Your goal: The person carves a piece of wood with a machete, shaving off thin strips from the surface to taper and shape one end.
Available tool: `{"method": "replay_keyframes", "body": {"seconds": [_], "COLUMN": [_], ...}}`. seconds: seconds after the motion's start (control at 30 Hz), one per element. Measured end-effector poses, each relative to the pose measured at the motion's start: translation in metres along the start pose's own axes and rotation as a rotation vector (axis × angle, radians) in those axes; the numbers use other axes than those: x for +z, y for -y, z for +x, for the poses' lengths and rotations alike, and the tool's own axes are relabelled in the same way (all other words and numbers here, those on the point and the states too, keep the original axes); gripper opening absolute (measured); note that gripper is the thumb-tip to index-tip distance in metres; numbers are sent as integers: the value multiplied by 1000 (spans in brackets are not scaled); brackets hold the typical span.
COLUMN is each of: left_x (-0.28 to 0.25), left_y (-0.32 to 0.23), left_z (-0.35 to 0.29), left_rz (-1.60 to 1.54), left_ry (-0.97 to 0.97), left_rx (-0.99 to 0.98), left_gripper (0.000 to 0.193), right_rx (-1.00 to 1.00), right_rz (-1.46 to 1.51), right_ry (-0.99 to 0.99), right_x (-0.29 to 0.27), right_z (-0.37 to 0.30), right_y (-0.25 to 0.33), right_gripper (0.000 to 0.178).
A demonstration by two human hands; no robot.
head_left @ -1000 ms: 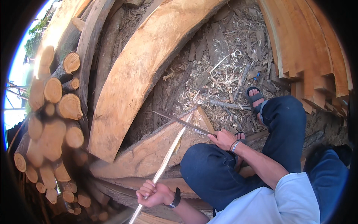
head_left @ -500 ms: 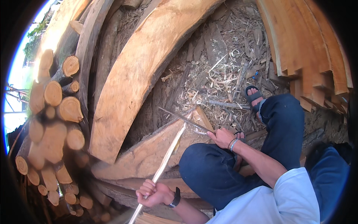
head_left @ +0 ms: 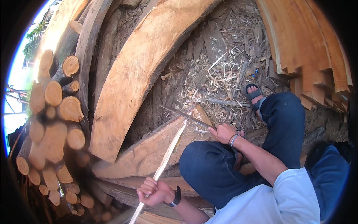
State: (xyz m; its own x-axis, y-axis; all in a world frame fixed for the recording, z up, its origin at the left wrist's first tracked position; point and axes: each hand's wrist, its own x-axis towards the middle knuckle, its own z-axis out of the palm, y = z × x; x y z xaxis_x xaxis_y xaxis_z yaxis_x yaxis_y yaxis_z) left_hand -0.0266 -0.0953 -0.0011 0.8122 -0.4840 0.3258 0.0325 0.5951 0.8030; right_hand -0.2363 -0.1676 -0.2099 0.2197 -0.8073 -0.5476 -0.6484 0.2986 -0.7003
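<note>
My left hand [head_left: 154, 191] is closed around a long, pale wooden stick [head_left: 166, 159], which slants up and away to the right. In my right hand [head_left: 225, 133] is a long knife [head_left: 185, 115]; its handle is hidden in my fist and its narrow dark blade points left. The blade lies across the far end of the stick. Beneath that end is the tip of a thick wooden slab [head_left: 145, 156]. A thin curled shaving [head_left: 201, 130] hangs near the blade.
Cut logs [head_left: 53, 93] are stacked at the left. A broad curved plank [head_left: 138, 63] lies ahead, and sawn boards [head_left: 302, 33] stand at the far right. Shavings [head_left: 223, 76] and bark litter the ground around my sandalled foot [head_left: 254, 94].
My right hand and the knife have shifted slightly to the right and away from me. My left hand keeps its hold on the stick, almost in the same place.
</note>
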Motion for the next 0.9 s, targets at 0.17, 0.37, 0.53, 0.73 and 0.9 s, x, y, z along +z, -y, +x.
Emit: {"method": "replay_keyframes", "body": {"seconds": [0.17, 0.37, 0.53, 0.73, 0.9], "left_x": [-1, -2, -2, -1, 0], "left_y": [0, -1, 2, 0, 1], "left_z": [1, -1, -1, -2, -3], "left_rz": [-14, -6, -25, -20, -6], "left_ry": [32, 92, 177, 162, 228], "left_rx": [-5, 2, -11, 5, 8], "left_gripper": [36, 37, 37, 37, 37], "right_rx": [-53, -12, 17, -20, 25], "right_rz": [37, 42, 2, 50, 24], "right_ry": [34, 23, 6, 19, -18], "right_x": [6, 4, -2, 11, 0], "right_z": [-3, -3, 3, -1, -1], "right_y": [-5, -2, -9, -15, -8], "right_gripper": [73, 73, 73, 73, 73]}}
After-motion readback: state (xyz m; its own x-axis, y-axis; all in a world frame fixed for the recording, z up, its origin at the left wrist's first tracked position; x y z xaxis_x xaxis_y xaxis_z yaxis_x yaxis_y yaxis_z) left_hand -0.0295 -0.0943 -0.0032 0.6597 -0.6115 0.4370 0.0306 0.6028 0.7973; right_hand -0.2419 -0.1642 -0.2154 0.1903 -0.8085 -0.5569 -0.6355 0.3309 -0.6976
